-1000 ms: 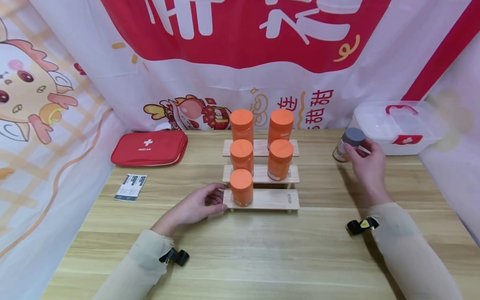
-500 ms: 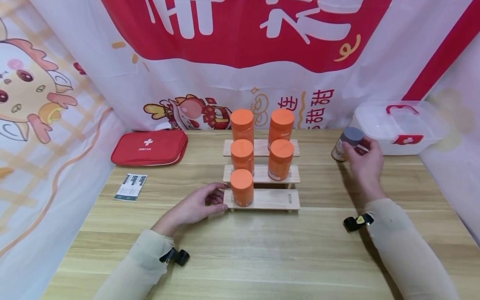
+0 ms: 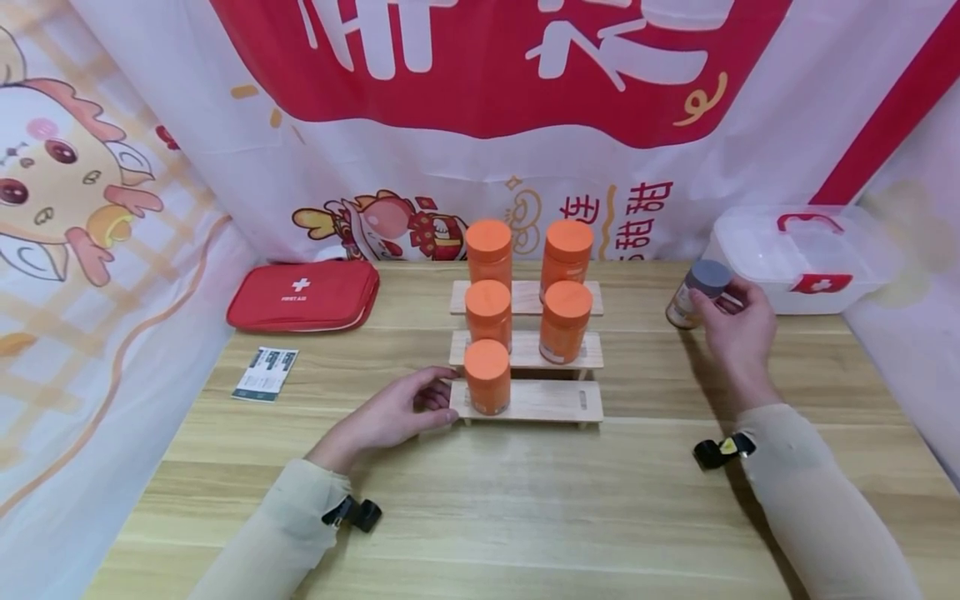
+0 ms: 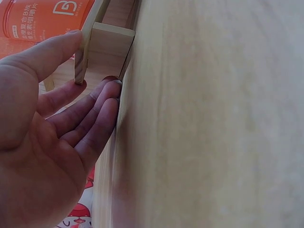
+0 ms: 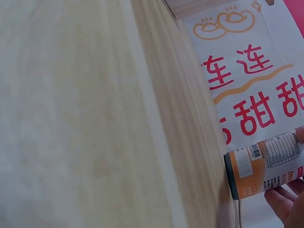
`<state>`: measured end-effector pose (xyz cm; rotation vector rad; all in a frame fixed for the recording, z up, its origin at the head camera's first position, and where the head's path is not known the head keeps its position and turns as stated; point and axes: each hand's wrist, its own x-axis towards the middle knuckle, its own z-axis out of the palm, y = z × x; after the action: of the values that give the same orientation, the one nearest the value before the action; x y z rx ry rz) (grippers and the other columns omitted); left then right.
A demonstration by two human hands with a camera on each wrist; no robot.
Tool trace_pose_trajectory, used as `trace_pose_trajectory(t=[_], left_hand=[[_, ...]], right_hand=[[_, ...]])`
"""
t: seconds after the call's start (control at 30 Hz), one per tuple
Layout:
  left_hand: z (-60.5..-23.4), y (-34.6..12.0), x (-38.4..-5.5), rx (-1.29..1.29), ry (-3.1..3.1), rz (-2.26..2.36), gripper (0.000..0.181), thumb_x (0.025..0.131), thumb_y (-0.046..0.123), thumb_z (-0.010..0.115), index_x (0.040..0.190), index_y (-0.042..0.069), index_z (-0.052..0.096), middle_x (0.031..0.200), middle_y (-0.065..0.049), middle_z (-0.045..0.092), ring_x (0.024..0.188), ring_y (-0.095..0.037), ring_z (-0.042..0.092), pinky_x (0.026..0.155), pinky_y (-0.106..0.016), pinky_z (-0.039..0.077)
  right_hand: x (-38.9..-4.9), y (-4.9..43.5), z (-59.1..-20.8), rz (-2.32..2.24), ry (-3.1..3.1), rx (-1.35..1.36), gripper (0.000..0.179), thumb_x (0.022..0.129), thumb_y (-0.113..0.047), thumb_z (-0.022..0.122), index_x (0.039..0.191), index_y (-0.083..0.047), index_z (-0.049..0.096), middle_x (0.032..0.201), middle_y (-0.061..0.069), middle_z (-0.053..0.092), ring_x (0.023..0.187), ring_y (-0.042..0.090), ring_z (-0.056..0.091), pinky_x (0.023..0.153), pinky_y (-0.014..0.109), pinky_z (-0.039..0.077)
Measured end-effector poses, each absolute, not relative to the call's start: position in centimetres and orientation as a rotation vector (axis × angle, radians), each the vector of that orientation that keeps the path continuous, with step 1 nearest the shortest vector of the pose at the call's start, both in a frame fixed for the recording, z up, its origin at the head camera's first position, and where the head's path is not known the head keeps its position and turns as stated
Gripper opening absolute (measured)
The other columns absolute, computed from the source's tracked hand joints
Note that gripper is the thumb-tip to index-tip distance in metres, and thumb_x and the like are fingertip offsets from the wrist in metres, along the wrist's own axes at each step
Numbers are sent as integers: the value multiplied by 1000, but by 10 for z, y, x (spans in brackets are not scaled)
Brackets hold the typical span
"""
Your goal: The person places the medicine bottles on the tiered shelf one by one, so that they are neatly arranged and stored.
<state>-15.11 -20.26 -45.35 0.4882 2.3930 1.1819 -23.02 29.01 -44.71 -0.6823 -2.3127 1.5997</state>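
Observation:
In the head view, my left hand [image 3: 401,408] is at the left end of a three-step wooden rack [image 3: 551,402]. The left wrist view shows the thumb on top of the lowest shelf's edge and the index finger beneath it, pinching the board. Several orange-lidded bottles stand on the rack; the front bottle [image 3: 487,379] is on the lowest step, at its left. Far to the right, my right hand [image 3: 738,337] grips a grey-capped pill bottle [image 3: 686,300], slightly tilted. Seen from the right wrist, the bottle [image 5: 266,166] has an orange and white label, and its dark end is close to the table surface.
A clear-lidded first-aid box [image 3: 802,258] stands right behind the right hand. At the back left lies a red first-aid pouch [image 3: 303,296], with a small printed card [image 3: 266,373] in front of it. A printed curtain [image 3: 480,158] hangs along the table's back edge.
The right hand has shifted very slightly left with the bottle, and the head view has moved a little. The left hand keeps its pinch on the rack.

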Motion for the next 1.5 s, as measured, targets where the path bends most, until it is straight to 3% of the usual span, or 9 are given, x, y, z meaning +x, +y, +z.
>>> trace_pose_trajectory(t=[0.4, 0.73, 0.9, 1.23, 1.5], left_hand=[[-453, -203, -151, 506, 2386, 1176, 63, 101, 32, 79, 154, 11, 53, 127, -4, 72, 115, -18, 67, 103, -40, 56], [-454, -204, -150, 529, 2392, 1176, 63, 101, 32, 78, 154, 8, 53, 126, -7, 72, 115, -19, 68, 103, -41, 57], [-455, -203, -150, 526, 2398, 1173, 63, 101, 32, 78, 154, 9, 53, 126, -5, 72, 115, -17, 68, 101, -36, 58], [-454, -203, -151, 517, 2392, 1178, 63, 100, 31, 79, 153, 10, 54, 125, -4, 73, 114, -17, 68, 102, -36, 57], [-452, -202, -151, 521, 2392, 1177, 62, 101, 31, 79, 153, 9, 54, 126, -6, 72, 115, -18, 67, 103, -38, 57]], right_hand=[[-220, 294, -442, 1579, -2336, -682, 71, 97, -46, 78, 158, -22, 51, 161, 3, 56, 132, 13, 62, 112, 27, 55], [-201, 292, -432, 1613, -2321, -625, 71, 95, -45, 81, 157, -22, 53, 155, -2, 57, 133, 13, 61, 96, 9, 55], [-188, 289, -426, 1587, -2339, -548, 71, 96, -44, 81, 156, -18, 53, 146, -6, 58, 130, 12, 62, 91, 5, 54], [-167, 280, -421, 1501, -2383, -383, 67, 97, -32, 82, 153, -8, 54, 141, 3, 63, 117, 2, 65, 91, 5, 53], [-152, 272, -412, 1460, -2428, -298, 68, 97, -33, 82, 152, -5, 54, 142, 12, 63, 110, -5, 62, 89, 3, 52]])
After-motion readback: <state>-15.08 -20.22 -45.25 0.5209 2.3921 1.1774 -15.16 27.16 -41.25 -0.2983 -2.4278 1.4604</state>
